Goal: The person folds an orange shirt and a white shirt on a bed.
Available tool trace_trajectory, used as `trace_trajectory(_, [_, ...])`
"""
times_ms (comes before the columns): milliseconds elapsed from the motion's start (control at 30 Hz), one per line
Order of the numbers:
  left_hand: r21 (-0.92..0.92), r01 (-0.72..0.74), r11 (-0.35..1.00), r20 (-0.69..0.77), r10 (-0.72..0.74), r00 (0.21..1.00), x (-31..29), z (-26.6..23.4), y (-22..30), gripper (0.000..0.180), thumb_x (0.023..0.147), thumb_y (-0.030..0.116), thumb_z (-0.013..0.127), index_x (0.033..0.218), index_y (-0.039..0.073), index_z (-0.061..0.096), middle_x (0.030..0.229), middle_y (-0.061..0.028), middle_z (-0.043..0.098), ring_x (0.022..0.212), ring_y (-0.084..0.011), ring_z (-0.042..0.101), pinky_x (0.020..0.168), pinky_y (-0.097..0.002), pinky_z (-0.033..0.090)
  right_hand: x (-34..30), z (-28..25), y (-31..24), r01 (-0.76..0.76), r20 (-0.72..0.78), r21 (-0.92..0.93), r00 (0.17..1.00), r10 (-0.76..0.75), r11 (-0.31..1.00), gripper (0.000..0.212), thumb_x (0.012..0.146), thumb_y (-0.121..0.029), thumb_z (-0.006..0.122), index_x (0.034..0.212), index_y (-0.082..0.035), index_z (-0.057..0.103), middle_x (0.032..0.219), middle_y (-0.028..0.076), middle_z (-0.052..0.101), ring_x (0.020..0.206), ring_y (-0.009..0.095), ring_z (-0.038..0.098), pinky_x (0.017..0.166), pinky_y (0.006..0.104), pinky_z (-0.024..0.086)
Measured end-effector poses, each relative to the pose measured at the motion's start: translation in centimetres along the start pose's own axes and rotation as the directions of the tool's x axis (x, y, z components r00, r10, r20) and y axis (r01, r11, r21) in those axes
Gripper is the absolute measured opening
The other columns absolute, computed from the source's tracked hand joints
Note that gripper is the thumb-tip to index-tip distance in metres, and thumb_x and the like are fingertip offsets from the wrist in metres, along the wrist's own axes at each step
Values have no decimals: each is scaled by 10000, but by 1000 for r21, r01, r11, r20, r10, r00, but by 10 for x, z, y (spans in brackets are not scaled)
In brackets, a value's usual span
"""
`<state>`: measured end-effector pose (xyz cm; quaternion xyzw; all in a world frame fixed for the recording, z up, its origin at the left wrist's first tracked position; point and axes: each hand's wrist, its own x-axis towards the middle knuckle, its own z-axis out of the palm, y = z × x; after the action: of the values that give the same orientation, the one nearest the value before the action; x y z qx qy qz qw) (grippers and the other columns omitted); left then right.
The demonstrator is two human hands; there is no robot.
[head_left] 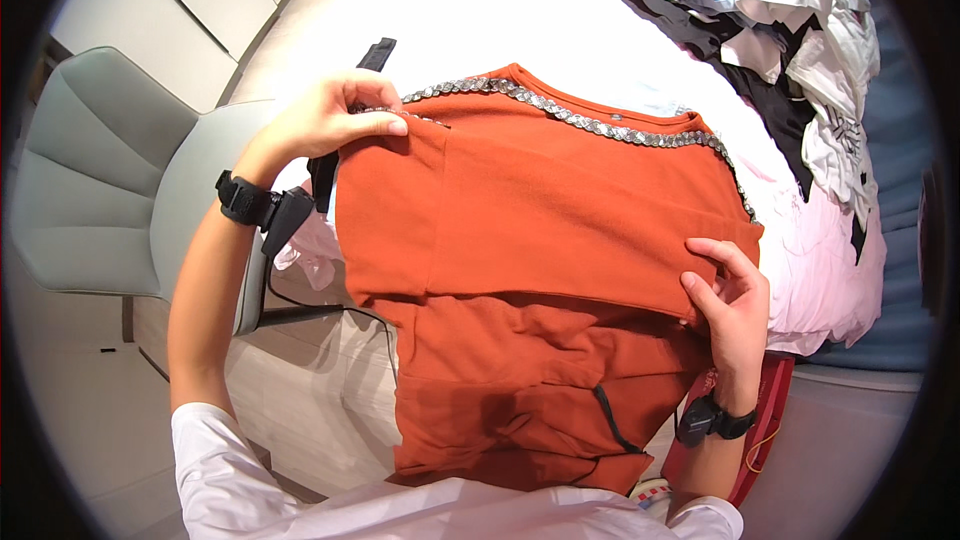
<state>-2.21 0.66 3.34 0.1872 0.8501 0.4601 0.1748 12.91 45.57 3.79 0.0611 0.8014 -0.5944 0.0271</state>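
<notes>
Over the near edge of the white bed (490, 5) lies an orange-red garment (570, 215), its upper part spread flat, the rest drooping in folds toward the person. The left hand (335, 118) is closed in a pinch on its upper left edge; the right hand (738, 295) curls at the right edge, thumb and forefinger slightly apart (whether they grip, I cannot tell). It looks soft, limp and light, best held by seams, off the silver trim (575, 122). Bed surface opens beyond the neckline; heaped clothes (800, 90) crowd the right, a grey chair (95, 170) the left.
</notes>
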Motion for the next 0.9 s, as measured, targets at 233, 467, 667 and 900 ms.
trace_trajectory(233, [593,-10,805,-59,56,997,4,4,16,389,773,313,869,813,57,578,850,-13,593,876,-185,550,819,-318,435,-6,6,25,223,-58,-143,971,-233,964,426,808,95,757,1213,11,659,1028,8,513,768,47,502,605,192,397])
trace_trajectory(467, [591,-26,806,-583,449,677,-87,73,51,241,871,101,772,1007,21,590,962,-72,584,962,-204,589,915,-328,458,-74,-57,48,166,-375,-384,871,-317,908,260,852,13,776,1046,-28,607,984,18,563,616,41,449,558,193,345])
trace_trajectory(667, [-541,22,841,-530,-361,767,-213,203,-20,268,1057,223,570,1197,-2,605,973,-13,577,933,-107,570,835,-273,461,-152,-90,114,-231,-326,-15,921,214,973,144,971,-119,693,1072,-36,634,847,-6,658,766,55,605,637,214,476])
trace_trajectory(900, [-690,-48,722,-459,-385,801,-220,268,3,324,978,95,669,1271,-22,593,1177,-59,671,1066,-126,616,967,-277,468,-166,-22,129,-145,-255,-77,959,121,986,566,776,-151,903,1156,-40,498,829,-27,489,707,49,435,628,200,410])
